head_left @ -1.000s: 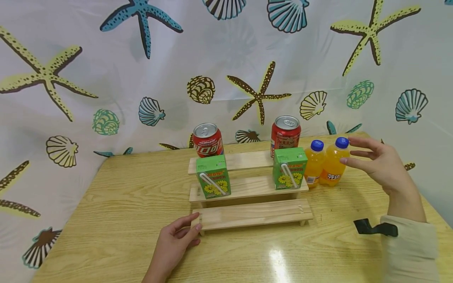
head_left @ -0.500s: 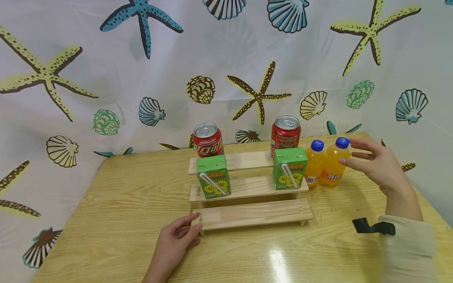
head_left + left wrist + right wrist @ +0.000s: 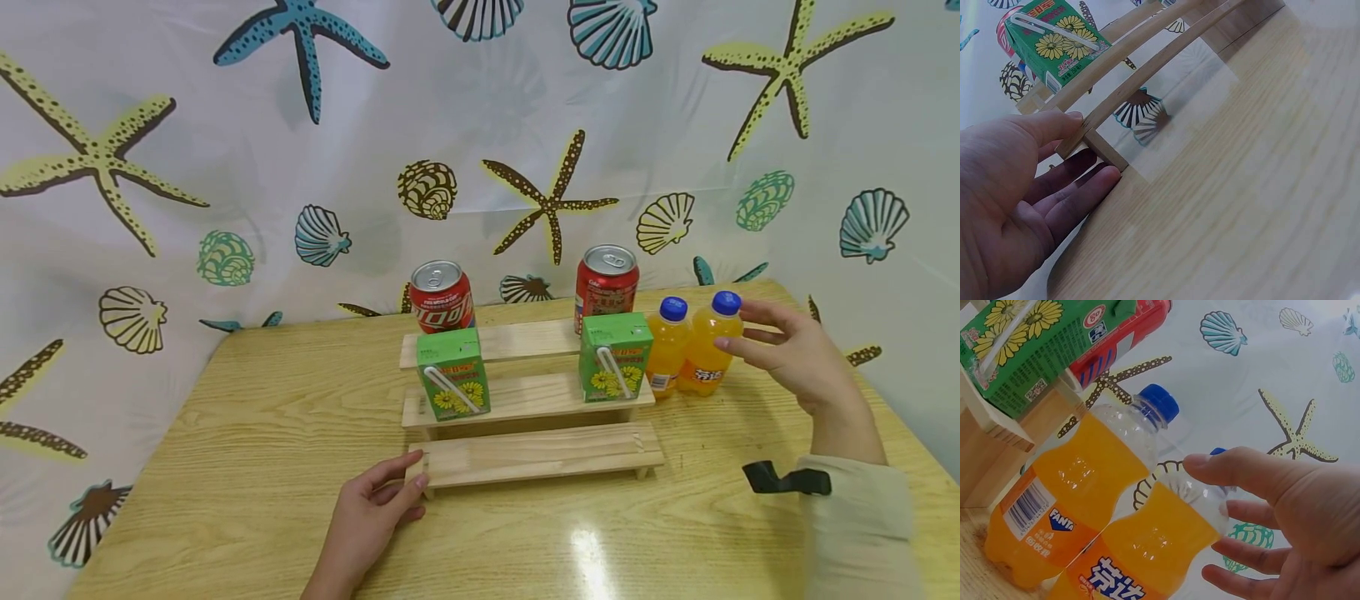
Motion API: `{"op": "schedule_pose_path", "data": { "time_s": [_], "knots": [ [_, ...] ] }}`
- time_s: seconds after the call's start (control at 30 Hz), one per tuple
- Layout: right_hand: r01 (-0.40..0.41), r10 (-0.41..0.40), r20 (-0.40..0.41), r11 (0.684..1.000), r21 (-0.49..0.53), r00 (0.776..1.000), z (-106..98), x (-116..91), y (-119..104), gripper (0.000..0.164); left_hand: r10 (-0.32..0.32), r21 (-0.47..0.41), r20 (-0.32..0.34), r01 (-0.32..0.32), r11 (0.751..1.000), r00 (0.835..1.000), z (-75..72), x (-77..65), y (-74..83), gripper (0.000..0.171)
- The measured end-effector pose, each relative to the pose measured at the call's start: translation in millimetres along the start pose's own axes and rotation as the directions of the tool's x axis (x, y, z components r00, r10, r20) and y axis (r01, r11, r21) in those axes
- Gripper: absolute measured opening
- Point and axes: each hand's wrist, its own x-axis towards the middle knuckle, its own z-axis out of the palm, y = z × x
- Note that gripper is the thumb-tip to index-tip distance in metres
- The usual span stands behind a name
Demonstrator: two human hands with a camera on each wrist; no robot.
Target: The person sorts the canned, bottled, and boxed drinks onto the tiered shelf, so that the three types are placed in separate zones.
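My left hand (image 3: pixel 367 512) holds the left end of the lowest tier of a three-tier wooden rack (image 3: pixel 532 457). In the left wrist view, its thumb rests on the board's end and the fingers lie by the leg. Over on the right, two orange Fanta bottles (image 3: pixel 705 346) with blue caps stand side by side next to the rack. My right hand (image 3: pixel 802 358) is at the outer bottle, with thumb in front of its upper part and fingers spread behind. In the right wrist view the fingers look loose around that bottle's shoulder; contact cannot be made out.
Two green drink cartons (image 3: pixel 452 375) with straws stand on the middle tier, one at each end. Behind them, two red Coke cans (image 3: pixel 441 298) stand at the top tier. A patterned cloth (image 3: pixel 360 150) hangs behind the wooden table (image 3: pixel 262 433).
My right hand has moved slightly left, bringing its thumb and fingers farther around the outer bottle. The left hand, rack and drinks have stayed put.
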Motion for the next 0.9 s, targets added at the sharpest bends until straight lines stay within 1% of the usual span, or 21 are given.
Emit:
{"op": "schedule_pose_path", "data": {
  "time_s": [0.23,0.4,0.6,0.77,0.9],
  "knots": [
    [0.031,-0.032,0.024,0.999,0.035,0.999,5.3,5.2,6.2,0.088,-0.002,-0.001,-0.002,0.002,1.0,1.0,-0.3,-0.6,0.4,0.041],
    [0.025,-0.026,0.038,0.998,0.049,0.999,10.2,8.3,9.0,0.092,-0.005,-0.002,-0.003,0.005,1.0,1.0,-0.3,-0.1,0.0,0.041],
    [0.007,-0.012,0.063,0.997,0.082,0.998,14.3,10.7,13.8,0.092,0.005,0.001,0.006,-0.005,1.0,1.0,-0.9,0.4,-0.9,0.041],
    [-0.01,0.003,0.081,0.996,0.088,0.997,18.4,14.2,19.6,0.092,0.018,0.007,0.014,-0.018,1.0,1.0,-1.6,-0.1,-1.3,0.041],
    [-0.011,0.003,0.091,0.996,0.089,0.996,21.3,16.4,22.8,0.089,0.018,0.008,0.012,-0.019,1.0,1.0,-1.7,-0.7,-0.8,0.041]
  ]
}}
